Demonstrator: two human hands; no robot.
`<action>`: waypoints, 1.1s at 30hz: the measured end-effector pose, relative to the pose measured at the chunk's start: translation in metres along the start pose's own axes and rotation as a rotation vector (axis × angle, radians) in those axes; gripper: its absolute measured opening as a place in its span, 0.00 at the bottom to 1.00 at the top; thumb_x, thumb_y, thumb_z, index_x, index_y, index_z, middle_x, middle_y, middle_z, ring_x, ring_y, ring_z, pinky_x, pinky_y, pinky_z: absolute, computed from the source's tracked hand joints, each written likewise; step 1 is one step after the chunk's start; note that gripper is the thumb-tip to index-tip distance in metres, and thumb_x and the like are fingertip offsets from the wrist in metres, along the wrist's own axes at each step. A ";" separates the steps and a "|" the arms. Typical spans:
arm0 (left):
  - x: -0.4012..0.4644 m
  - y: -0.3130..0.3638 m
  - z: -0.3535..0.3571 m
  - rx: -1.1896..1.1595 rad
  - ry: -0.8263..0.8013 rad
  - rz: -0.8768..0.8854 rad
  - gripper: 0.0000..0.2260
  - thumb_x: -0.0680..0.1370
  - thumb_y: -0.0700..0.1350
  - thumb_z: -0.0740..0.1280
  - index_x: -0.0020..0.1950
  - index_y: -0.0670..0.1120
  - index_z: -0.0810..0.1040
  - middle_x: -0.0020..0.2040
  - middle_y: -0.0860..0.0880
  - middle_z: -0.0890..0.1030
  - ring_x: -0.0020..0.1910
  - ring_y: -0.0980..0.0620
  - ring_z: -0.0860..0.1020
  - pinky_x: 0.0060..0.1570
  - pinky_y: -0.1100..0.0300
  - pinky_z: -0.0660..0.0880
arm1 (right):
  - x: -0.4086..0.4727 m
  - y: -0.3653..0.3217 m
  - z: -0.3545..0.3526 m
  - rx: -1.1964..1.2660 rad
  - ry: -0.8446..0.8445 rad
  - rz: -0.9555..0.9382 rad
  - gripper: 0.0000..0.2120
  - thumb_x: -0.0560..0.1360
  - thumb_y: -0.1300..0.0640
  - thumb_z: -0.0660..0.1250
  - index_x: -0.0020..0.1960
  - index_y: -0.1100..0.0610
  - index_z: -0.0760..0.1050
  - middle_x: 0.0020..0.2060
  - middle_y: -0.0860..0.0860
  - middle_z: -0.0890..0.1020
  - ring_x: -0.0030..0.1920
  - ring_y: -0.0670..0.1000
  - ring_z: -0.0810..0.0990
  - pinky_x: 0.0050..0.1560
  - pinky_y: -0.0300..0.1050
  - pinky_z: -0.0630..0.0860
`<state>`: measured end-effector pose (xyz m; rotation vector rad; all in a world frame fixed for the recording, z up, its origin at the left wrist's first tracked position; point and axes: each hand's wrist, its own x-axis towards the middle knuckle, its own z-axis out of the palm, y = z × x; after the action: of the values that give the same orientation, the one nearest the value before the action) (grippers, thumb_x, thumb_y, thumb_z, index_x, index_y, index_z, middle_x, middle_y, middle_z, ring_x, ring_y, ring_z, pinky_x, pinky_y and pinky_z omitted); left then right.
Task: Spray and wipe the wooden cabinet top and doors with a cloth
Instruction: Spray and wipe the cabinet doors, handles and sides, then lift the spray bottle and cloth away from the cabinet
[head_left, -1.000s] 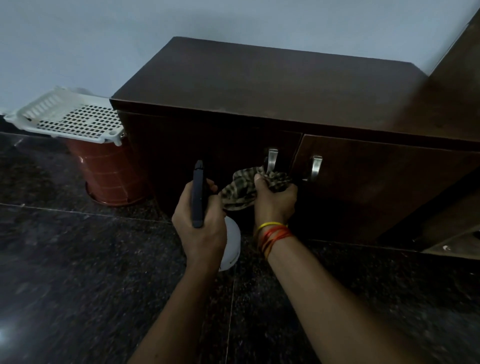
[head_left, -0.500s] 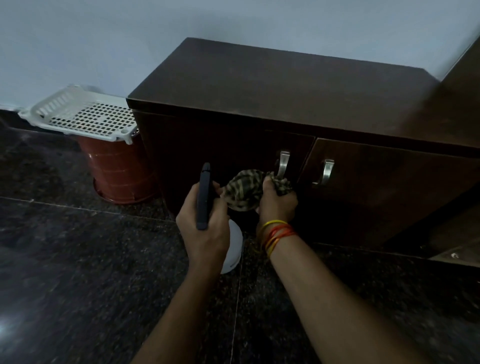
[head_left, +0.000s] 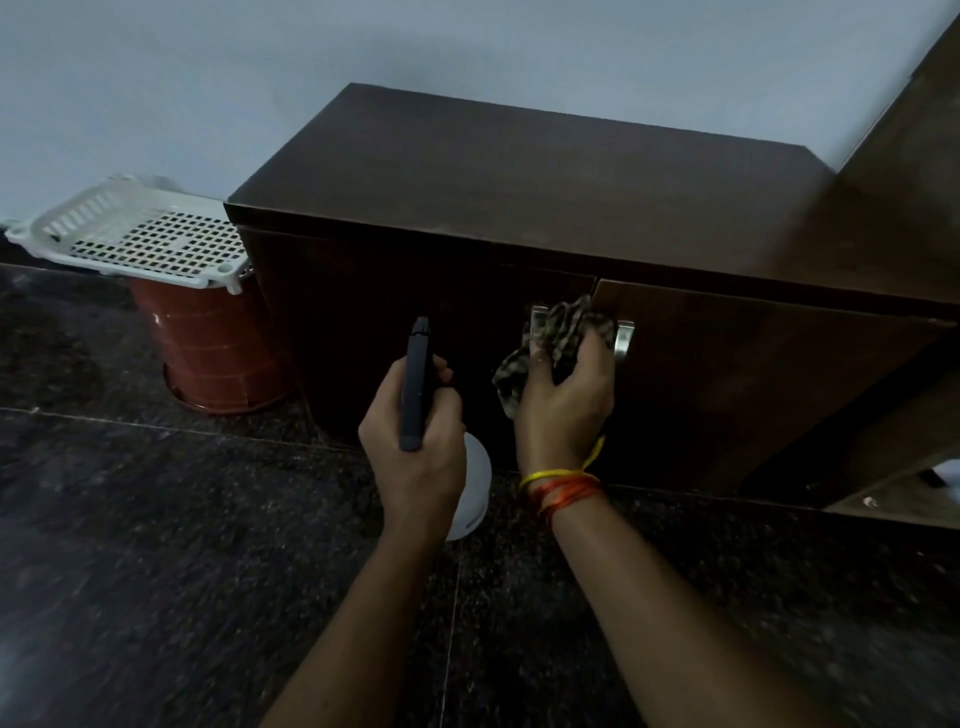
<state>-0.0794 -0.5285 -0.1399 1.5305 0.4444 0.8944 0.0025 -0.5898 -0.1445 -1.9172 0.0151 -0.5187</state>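
A dark wooden cabinet (head_left: 545, 171) stands against the wall, with two doors and two metal handles (head_left: 623, 338). My right hand (head_left: 563, 410) grips a bunched checked cloth (head_left: 558, 338) and holds it against the doors where they meet, between the handles. My left hand (head_left: 415, 447) grips a spray bottle (head_left: 415, 384) with a dark head and a white body, its nozzle toward the left door (head_left: 415, 291).
A white perforated basket (head_left: 140, 234) rests on a red-brown bucket (head_left: 208, 353) to the cabinet's left. The floor (head_left: 156, 545) is dark polished stone. Taller dark wooden furniture (head_left: 898, 208) adjoins the cabinet on the right.
My right hand has carried the cloth up and to the right, from below the left handle to between the two handles. The view has shifted left and closer.
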 end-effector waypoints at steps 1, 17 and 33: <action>-0.001 0.001 0.002 0.003 -0.005 -0.001 0.12 0.78 0.35 0.62 0.44 0.52 0.75 0.38 0.39 0.74 0.34 0.36 0.70 0.31 0.48 0.69 | 0.003 -0.002 -0.001 -0.015 0.005 -0.031 0.22 0.75 0.59 0.69 0.67 0.62 0.70 0.64 0.58 0.74 0.66 0.54 0.71 0.66 0.44 0.68; -0.003 0.030 0.016 -0.023 -0.055 -0.027 0.08 0.78 0.36 0.62 0.45 0.48 0.76 0.41 0.36 0.75 0.36 0.34 0.71 0.31 0.47 0.70 | 0.014 -0.008 -0.032 -0.112 -0.243 0.014 0.20 0.74 0.60 0.66 0.66 0.58 0.71 0.61 0.56 0.73 0.62 0.54 0.72 0.59 0.38 0.65; 0.021 0.147 0.010 -0.023 -0.088 0.009 0.07 0.79 0.40 0.63 0.47 0.36 0.76 0.34 0.48 0.74 0.31 0.55 0.73 0.36 0.55 0.73 | 0.041 -0.095 -0.127 -0.054 -0.273 -0.057 0.19 0.71 0.60 0.68 0.62 0.56 0.75 0.57 0.56 0.76 0.56 0.54 0.76 0.52 0.39 0.70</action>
<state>-0.0911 -0.5464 0.0070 1.5453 0.3626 0.8329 -0.0277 -0.6739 -0.0072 -2.0318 -0.2043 -0.2929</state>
